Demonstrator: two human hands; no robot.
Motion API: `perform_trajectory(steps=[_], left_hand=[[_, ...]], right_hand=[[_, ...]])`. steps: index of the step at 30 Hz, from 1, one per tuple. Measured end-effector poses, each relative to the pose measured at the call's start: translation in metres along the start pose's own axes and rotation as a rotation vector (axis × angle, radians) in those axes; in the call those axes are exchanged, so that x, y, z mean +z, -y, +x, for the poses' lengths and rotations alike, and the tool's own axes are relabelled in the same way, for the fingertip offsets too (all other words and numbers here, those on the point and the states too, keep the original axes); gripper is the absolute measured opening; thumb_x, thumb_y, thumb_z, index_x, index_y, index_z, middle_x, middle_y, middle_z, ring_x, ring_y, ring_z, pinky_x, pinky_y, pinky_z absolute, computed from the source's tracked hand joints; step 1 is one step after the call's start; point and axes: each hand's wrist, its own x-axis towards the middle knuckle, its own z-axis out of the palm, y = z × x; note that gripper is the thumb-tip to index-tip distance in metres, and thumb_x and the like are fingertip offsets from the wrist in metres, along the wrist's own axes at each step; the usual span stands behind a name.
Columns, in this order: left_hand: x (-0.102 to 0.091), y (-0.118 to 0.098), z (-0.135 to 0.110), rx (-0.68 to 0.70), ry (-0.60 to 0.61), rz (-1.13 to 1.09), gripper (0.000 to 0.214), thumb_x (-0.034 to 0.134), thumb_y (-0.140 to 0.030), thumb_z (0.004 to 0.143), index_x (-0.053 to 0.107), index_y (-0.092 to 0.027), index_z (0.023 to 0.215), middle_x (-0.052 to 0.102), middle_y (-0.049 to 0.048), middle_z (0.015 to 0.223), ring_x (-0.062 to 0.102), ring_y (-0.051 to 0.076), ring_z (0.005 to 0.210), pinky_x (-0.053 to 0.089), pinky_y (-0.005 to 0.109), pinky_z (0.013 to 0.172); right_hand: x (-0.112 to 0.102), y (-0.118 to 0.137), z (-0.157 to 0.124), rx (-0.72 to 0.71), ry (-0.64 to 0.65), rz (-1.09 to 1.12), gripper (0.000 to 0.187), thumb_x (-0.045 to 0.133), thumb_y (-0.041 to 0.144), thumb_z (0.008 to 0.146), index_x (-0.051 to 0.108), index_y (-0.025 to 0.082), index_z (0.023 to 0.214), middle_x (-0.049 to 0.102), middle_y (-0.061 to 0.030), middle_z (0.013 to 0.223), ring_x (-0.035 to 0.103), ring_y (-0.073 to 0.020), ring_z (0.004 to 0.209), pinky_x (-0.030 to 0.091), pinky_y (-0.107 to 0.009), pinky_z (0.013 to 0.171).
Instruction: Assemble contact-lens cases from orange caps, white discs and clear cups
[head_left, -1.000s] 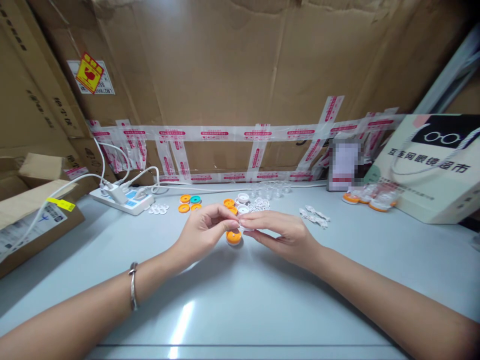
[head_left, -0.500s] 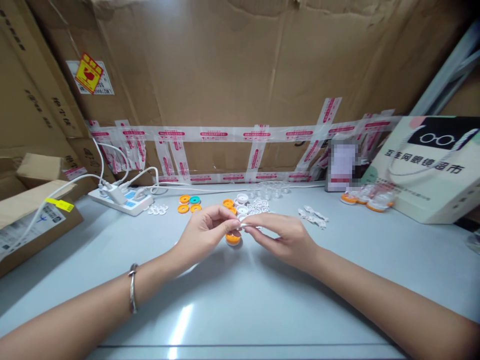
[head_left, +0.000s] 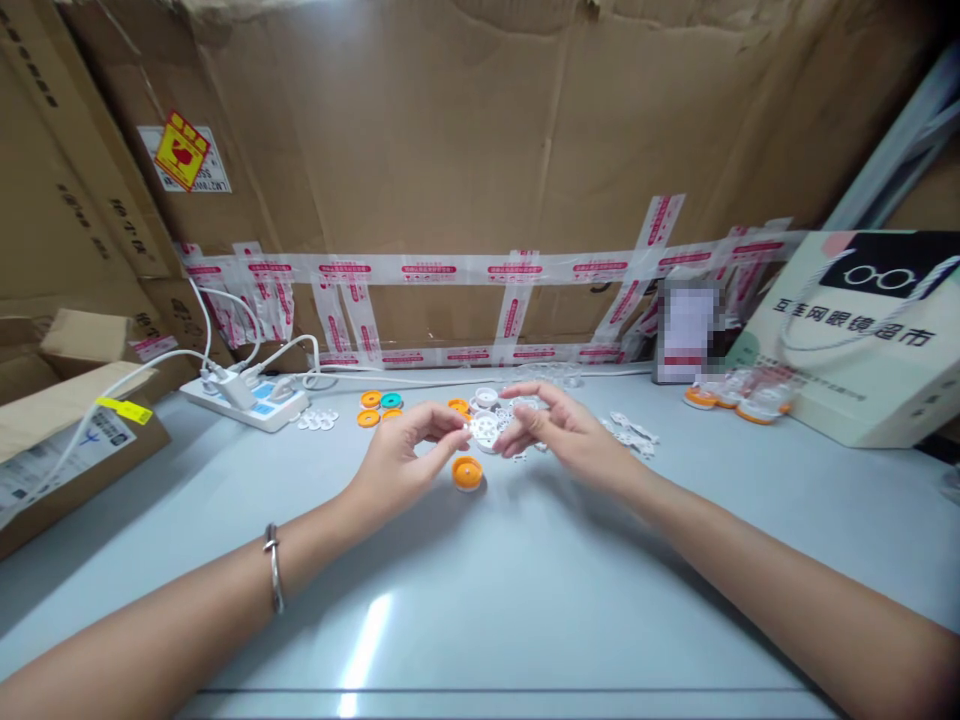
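My left hand [head_left: 411,452] is closed in a pinch, with a small white piece [head_left: 466,428] showing at its fingertips. My right hand [head_left: 566,432] has its thumb and fingers apart and hovers over the white perforated pieces [head_left: 529,404] lying on the table. Between the hands lies a round white part with holes [head_left: 486,431]. Just in front of it is a round orange cap-like part [head_left: 468,472] with a white base and a small pin at its centre. Another orange round part [head_left: 459,407] sits behind, beside a white ring [head_left: 486,398].
Left of the hands lie orange rings [head_left: 369,418], a teal ring [head_left: 391,400] and small white discs [head_left: 319,419]. A power strip [head_left: 279,405] with cables stands farther left. On the right are white strips [head_left: 634,434], clear-topped orange parts [head_left: 763,408], a phone [head_left: 686,330] and a paper bag [head_left: 862,340].
My right hand has come away from the left, moving right and opening. The round white part and the orange part between the hands show more fully.
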Motion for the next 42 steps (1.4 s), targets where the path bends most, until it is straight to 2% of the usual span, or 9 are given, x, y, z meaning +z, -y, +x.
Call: perform_trajectory(steps=[2, 4, 8, 12, 16, 21, 29, 36, 42], left_hand=[[-0.001, 0.001, 0.002, -0.07, -0.053, -0.073, 0.011, 0.059, -0.025, 0.079, 0.056, -0.015, 0.079, 0.064, 0.0026, 0.076, 0.064, 0.014, 0.071, 0.05, 0.026, 0.069], [-0.002, 0.002, 0.004, -0.106, -0.081, -0.125, 0.012, 0.06, -0.026, 0.078, 0.055, -0.015, 0.079, 0.064, 0.002, 0.075, 0.064, 0.014, 0.071, 0.05, 0.026, 0.069], [-0.003, 0.003, 0.004, -0.129, -0.071, -0.148, 0.014, 0.061, -0.028, 0.077, 0.055, -0.015, 0.079, 0.064, 0.0019, 0.075, 0.064, 0.014, 0.072, 0.05, 0.026, 0.069], [-0.001, 0.003, 0.003, -0.093, -0.042, -0.106, 0.014, 0.061, -0.028, 0.077, 0.056, -0.015, 0.079, 0.065, 0.0032, 0.075, 0.063, 0.015, 0.072, 0.05, 0.026, 0.069], [-0.001, 0.004, 0.003, -0.084, -0.022, -0.088, 0.014, 0.06, -0.028, 0.078, 0.056, -0.015, 0.08, 0.065, 0.0031, 0.076, 0.063, 0.014, 0.072, 0.05, 0.026, 0.07], [-0.001, 0.004, 0.003, -0.091, -0.013, -0.092, 0.015, 0.06, -0.029, 0.078, 0.056, -0.015, 0.08, 0.064, 0.0036, 0.076, 0.063, 0.014, 0.072, 0.05, 0.027, 0.07], [-0.001, 0.006, 0.003, -0.099, -0.007, -0.11, 0.015, 0.06, -0.029, 0.078, 0.056, -0.015, 0.081, 0.064, 0.0036, 0.076, 0.063, 0.015, 0.072, 0.049, 0.028, 0.07], [-0.001, 0.003, 0.003, -0.098, 0.012, -0.135, 0.014, 0.059, -0.027, 0.078, 0.056, -0.014, 0.08, 0.061, 0.0031, 0.076, 0.062, 0.014, 0.072, 0.049, 0.027, 0.07], [-0.001, 0.003, 0.002, -0.114, 0.028, -0.154, 0.014, 0.059, -0.027, 0.078, 0.056, -0.014, 0.08, 0.061, 0.0027, 0.076, 0.062, 0.013, 0.071, 0.049, 0.026, 0.069]], right_hand=[[-0.016, -0.003, 0.004, -0.008, -0.066, -0.249, 0.024, 0.048, 0.041, 0.084, 0.053, 0.019, 0.091, 0.065, -0.0011, 0.067, 0.062, -0.0149, 0.064, 0.048, -0.031, 0.064], [-0.029, -0.006, 0.007, 0.017, -0.031, -0.57, 0.022, 0.05, 0.039, 0.082, 0.058, 0.018, 0.077, 0.063, -0.0015, 0.068, 0.058, -0.0148, 0.063, 0.044, -0.029, 0.061], [-0.033, -0.01, 0.008, 0.061, 0.095, -0.824, 0.022, 0.061, 0.038, 0.073, 0.061, 0.018, 0.081, 0.06, -0.0012, 0.072, 0.054, -0.0155, 0.066, 0.04, -0.027, 0.058], [-0.018, -0.016, 0.006, 0.084, 0.057, -0.864, 0.027, 0.064, 0.042, 0.068, 0.058, 0.017, 0.075, 0.056, 0.0006, 0.066, 0.05, -0.0142, 0.06, 0.036, -0.024, 0.053], [-0.009, -0.024, 0.006, 0.05, 0.013, -0.891, 0.019, 0.061, 0.036, 0.07, 0.054, 0.018, 0.067, 0.052, 0.0022, 0.06, 0.046, -0.0123, 0.055, 0.033, -0.023, 0.051], [-0.014, -0.02, 0.006, 0.117, 0.007, -0.771, 0.004, 0.052, 0.017, 0.068, 0.055, 0.018, 0.065, 0.055, 0.0012, 0.06, 0.05, -0.0124, 0.057, 0.038, -0.023, 0.054], [-0.015, -0.009, 0.004, 0.163, 0.052, -0.778, 0.016, 0.06, 0.034, 0.072, 0.059, 0.018, 0.074, 0.06, -0.0013, 0.069, 0.054, -0.0153, 0.064, 0.039, -0.025, 0.056], [-0.014, -0.011, 0.004, 0.211, 0.106, -0.732, 0.005, 0.061, 0.022, 0.071, 0.06, 0.018, 0.073, 0.055, 0.0012, 0.065, 0.051, -0.0134, 0.062, 0.038, -0.025, 0.057], [-0.014, -0.004, 0.005, 0.036, -0.121, -0.507, 0.009, 0.066, 0.027, 0.066, 0.069, 0.02, 0.069, 0.057, -0.002, 0.077, 0.052, -0.0145, 0.068, 0.041, -0.028, 0.064]])
